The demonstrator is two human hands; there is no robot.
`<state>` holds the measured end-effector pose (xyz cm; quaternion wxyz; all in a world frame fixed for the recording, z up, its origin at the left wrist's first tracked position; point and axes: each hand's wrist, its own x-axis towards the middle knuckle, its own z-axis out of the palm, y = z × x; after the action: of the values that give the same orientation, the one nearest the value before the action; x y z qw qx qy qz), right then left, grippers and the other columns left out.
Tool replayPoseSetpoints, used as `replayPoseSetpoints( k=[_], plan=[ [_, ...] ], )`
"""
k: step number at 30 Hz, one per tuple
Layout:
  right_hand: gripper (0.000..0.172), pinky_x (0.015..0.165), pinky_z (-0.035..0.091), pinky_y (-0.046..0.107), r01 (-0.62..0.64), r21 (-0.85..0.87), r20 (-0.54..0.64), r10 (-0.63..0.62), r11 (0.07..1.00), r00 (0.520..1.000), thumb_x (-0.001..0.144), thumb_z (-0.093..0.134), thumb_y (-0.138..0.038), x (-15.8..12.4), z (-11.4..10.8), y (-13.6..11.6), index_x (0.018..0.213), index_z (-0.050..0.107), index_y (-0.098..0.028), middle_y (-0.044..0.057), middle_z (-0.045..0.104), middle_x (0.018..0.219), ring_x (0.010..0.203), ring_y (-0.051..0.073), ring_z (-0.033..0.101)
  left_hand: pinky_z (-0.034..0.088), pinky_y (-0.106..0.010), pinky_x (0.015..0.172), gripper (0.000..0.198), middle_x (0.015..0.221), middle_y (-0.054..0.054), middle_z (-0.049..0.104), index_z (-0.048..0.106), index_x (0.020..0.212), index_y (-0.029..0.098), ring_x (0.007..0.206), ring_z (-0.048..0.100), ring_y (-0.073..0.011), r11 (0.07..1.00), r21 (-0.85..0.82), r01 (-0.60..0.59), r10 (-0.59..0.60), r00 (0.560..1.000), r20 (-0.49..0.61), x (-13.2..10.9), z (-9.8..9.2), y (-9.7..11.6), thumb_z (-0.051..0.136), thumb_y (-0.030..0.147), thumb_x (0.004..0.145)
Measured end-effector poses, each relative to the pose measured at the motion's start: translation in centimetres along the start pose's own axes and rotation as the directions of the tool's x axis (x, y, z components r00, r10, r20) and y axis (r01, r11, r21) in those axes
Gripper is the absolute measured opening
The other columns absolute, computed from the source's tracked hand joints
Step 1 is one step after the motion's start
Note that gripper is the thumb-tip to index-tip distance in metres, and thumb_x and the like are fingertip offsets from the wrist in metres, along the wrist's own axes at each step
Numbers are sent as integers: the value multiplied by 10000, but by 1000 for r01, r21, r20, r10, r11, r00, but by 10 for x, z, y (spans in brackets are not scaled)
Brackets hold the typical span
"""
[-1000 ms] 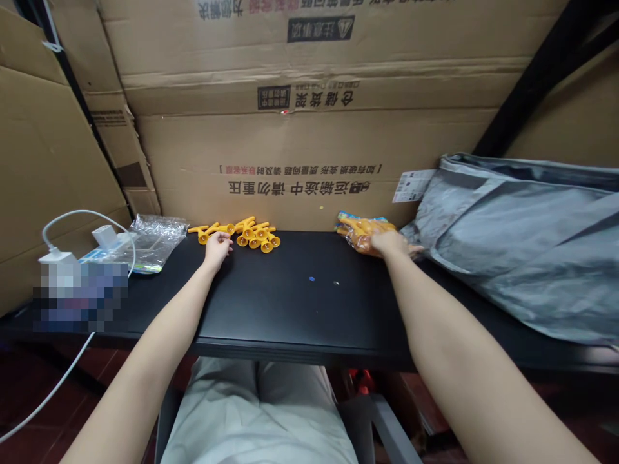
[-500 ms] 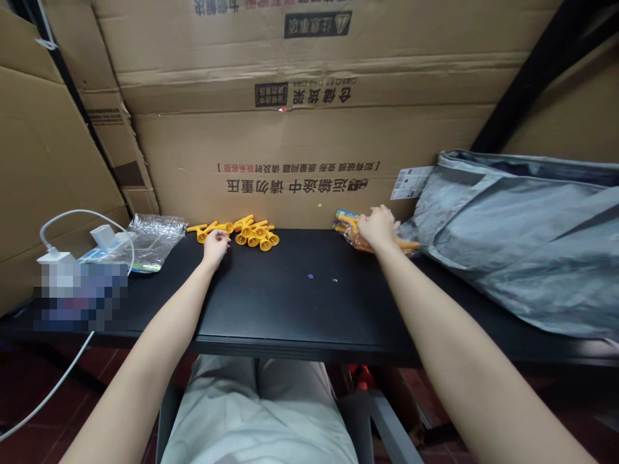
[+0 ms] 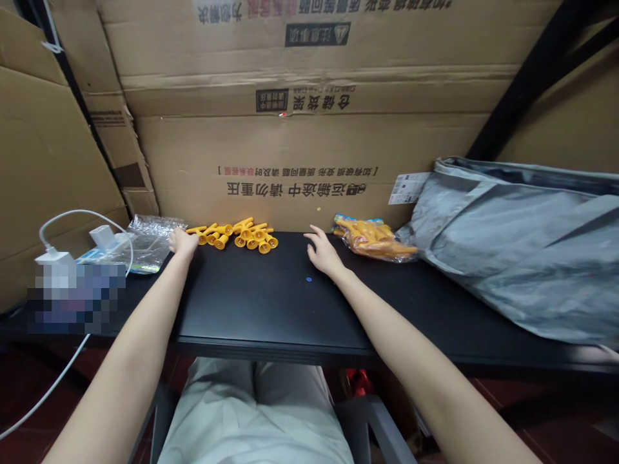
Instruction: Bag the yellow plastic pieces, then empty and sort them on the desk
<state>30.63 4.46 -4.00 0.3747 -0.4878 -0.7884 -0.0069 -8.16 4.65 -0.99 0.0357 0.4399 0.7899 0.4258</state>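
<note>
Several small yellow trumpet-shaped plastic pieces [image 3: 256,236] lie loose in a pile at the back of the black tabletop, beside a second group of the same pieces [image 3: 213,236]. My left hand [image 3: 184,241] is at the left end of that group, over the right edge of a clear plastic bag [image 3: 155,248]; what its fingers grip, if anything, is hidden. My right hand [image 3: 325,251] hovers over the table right of the pile, fingers spread and nothing in them. Beyond it, a clear bag filled with orange-yellow pieces [image 3: 377,240] lies by the cardboard.
A cardboard sheet [image 3: 290,142] walls off the back. On the right slumps a large grey bag [image 3: 522,251]. White chargers [image 3: 57,267] with a cable [image 3: 58,383] occupy the left, by a blurred-out object [image 3: 80,296]. A blue dot [image 3: 309,279] marks the tabletop [image 3: 271,309].
My right hand has let go of the filled bag and moved left, opening its fingers. My left hand has moved left, from the yellow pieces to the edge of the clear bag.
</note>
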Motion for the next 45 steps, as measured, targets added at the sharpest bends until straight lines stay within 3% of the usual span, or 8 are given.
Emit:
replayPoseSetpoints(
  k=[6, 11, 16, 35, 37, 39, 42, 45],
  plan=[
    [385, 1068, 407, 421, 26, -58, 143, -17, 998, 990, 837, 435, -109, -4, 12, -4, 1194, 576, -142, 158, 360, 1477, 1315, 254, 441, 394, -528, 1005, 655, 1443, -334, 329, 412, 1299, 48, 1333, 374, -411, 944, 328, 36, -46, 999, 24, 13, -16, -37, 611, 110, 678],
    [373, 1069, 405, 398, 15, -118, 205, 10, 993, 979, 849, 439, -115, -4, 14, -6, 1190, 590, -123, 171, 380, 1464, 1284, 253, 477, 481, -461, 880, 439, 1152, -285, 611, 527, 1163, 74, 1104, 592, -375, 852, 506, -130, 8, 972, 236, 22, -29, -47, 518, 67, 724],
    [363, 1064, 409, 419, 4, -109, 203, 18, 994, 979, 846, 459, -114, -4, 15, -4, 1172, 612, -156, 156, 411, 1447, 1281, 255, 480, 491, -411, 848, 364, 1092, -254, 640, 548, 1115, 107, 1047, 625, -342, 766, 585, -267, 128, 955, 269, 19, -35, -40, 467, 67, 762],
    [351, 1055, 421, 406, -4, -145, 211, 35, 989, 977, 858, 451, -126, -4, 16, -2, 1162, 621, -172, 136, 452, 1421, 1252, 241, 510, 476, -398, 915, 538, 1285, -165, 564, 508, 1291, 181, 1126, 584, -300, 806, 404, -434, 408, 900, 153, -21, -38, 16, 368, 15, 797],
    [346, 1056, 421, 399, -5, -154, 217, 39, 988, 975, 863, 446, -133, -3, 17, -2, 1160, 620, -171, 131, 455, 1419, 1254, 242, 509, 446, -387, 979, 583, 1345, -134, 534, 501, 1307, 186, 1208, 531, -280, 800, 306, -516, 509, 854, 108, -28, -38, 25, 374, -8, 772],
    [345, 1055, 420, 400, -9, -157, 225, 45, 988, 973, 869, 438, -137, -3, 17, -2, 1164, 617, -150, 146, 447, 1422, 1261, 250, 501, 391, -363, 1052, 606, 1365, -108, 528, 516, 1297, 177, 1281, 469, -239, 726, 167, -667, 657, 745, 114, -41, -38, 35, 361, -29, 749],
    [344, 1056, 417, 410, -15, -146, 230, 48, 989, 972, 866, 442, -129, -3, 16, -3, 1161, 617, -142, 158, 448, 1418, 1269, 254, 492, 347, -343, 1091, 608, 1339, -57, 559, 586, 1217, 218, 1290, 460, -186, 563, -66, -824, 805, 529, 268, -67, -35, 47, 374, -40, 709],
    [341, 1055, 416, 421, -21, -129, 231, 50, 991, 972, 864, 447, -128, -4, 15, -4, 1156, 621, -154, 155, 447, 1418, 1272, 254, 488, 394, -339, 1043, 558, 1236, -28, 630, 657, 1082, 259, 1202, 535, -186, 530, -226, -818, 801, 395, 450, -92, -29, 50, 412, -29, 671]
  ],
)
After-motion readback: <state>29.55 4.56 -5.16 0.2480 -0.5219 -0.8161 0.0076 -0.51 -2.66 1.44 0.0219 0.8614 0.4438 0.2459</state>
